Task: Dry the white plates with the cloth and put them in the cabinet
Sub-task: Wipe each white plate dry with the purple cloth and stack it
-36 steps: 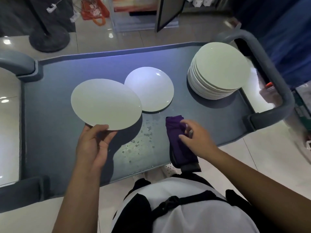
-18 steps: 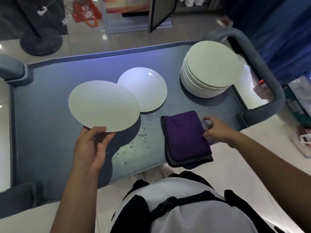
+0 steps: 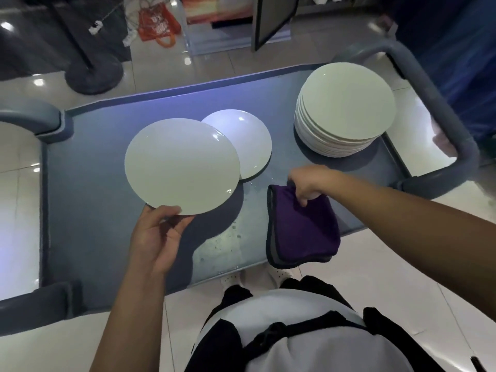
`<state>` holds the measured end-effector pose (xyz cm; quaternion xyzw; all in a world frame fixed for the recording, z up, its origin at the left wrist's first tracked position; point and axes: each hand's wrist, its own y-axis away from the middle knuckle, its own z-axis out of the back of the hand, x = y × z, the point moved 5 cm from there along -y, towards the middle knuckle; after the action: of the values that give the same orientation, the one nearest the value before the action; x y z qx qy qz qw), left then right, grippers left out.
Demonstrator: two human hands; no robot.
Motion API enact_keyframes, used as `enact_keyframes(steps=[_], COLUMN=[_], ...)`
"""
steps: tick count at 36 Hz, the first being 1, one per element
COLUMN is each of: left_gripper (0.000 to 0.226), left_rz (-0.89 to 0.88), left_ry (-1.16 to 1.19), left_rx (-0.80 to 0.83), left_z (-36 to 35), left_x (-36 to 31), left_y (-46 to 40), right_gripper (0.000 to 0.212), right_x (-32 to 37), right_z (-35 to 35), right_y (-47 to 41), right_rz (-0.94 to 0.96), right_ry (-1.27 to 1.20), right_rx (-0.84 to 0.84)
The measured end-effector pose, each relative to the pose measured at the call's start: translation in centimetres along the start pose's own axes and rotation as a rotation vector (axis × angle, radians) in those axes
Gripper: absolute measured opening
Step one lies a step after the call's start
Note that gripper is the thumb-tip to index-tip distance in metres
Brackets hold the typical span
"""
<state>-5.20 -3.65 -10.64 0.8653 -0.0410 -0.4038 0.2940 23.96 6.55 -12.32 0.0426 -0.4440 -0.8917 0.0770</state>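
Note:
My left hand [image 3: 158, 232] holds a white plate [image 3: 181, 165] by its near rim, raised over the grey cart top [image 3: 91, 210]. A second white plate [image 3: 255, 146] lies flat on the cart just behind it, partly covered by the held one. A tall stack of white plates [image 3: 346, 108] stands at the cart's right end. The folded purple cloth [image 3: 303, 229] lies on the cart's near edge, overhanging it. My right hand [image 3: 308, 183] grips the cloth's far edge, fingers curled over it.
Water drops [image 3: 230, 232] spot the cart between the plate and cloth. The cart's grey handle [image 3: 440, 103] loops round the right end, another handle [image 3: 29, 116] at the left. A dark stand base [image 3: 94, 73], an orange bag [image 3: 158, 25] and an open dark door [image 3: 271, 20] lie beyond on the tiled floor.
The cloth was unfolded flat, and my right hand moved from its right side to its far edge and took hold. My left hand kept the plate raised.

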Motion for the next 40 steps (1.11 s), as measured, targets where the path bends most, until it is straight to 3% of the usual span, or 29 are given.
enact_keyframes(steps=[3,7,11,14,17,20,23,26,29,32,34,36,40], left_gripper=[0.043,0.048,0.035,0.035,0.038,0.039,0.043,0.039,0.042,0.04,0.047,0.053,0.045], left_rz=[0.006,0.022,0.027,0.024,0.017,0.003,0.002,0.002,0.004,0.01,0.012,0.018,0.029], left_ry=[-0.008,0.002,-0.001,-0.002,-0.006,-0.013,-0.01,-0.02,-0.024,-0.047,-0.061,-0.074,-0.07], left_rx=[-0.009,-0.021,-0.032,-0.03,-0.023,-0.024,-0.031,-0.034,-0.031,-0.028,-0.025,-0.021,-0.018], left_z=[-0.3,0.0,0.1,0.2,0.1,0.0,-0.2,-0.3,-0.4,-0.8,-1.2,-1.5,-2.3], left_x=[0.4,0.8,1.0,0.9,0.8,0.7,0.7,0.7,0.7,0.6,0.6,0.8,1.0], left_y=[0.2,0.1,-0.2,-0.4,-0.5,-0.4,-0.2,0.0,0.3,0.6,0.7,0.8,0.9], right_gripper=[0.036,0.019,0.027,0.023,0.034,0.036,0.052,0.068,0.053,0.046,0.065,0.057,0.044], right_x=[0.0,-1.0,-2.1,-2.3,-1.7,-0.3,-0.2,-2.0,-3.7,-5.7,-7.6,-8.3,-8.1], right_z=[0.9,2.5,4.6,5.9,5.2,1.5,-5.8,-11.0,-10.7,-8.0,-7.0,-7.2,-6.4], right_y=[0.4,1.3,2.6,3.5,4.1,4.7,5.1,5.6,5.9,5.1,3.6,2.4,2.3], right_rz=[0.053,0.142,0.175,0.177,0.2,0.227,0.23,0.254,0.26,0.069,-0.134,-0.259,-0.222], right_ry=[-0.017,-0.055,-0.055,-0.031,0.037,0.232,0.276,0.069,-0.332,-0.533,-0.754,-0.925,-0.941], right_rx=[0.051,-0.097,-0.329,-0.402,-0.474,-0.56,-0.436,-0.433,-0.55,-0.732,-0.571,-0.317,-0.334])
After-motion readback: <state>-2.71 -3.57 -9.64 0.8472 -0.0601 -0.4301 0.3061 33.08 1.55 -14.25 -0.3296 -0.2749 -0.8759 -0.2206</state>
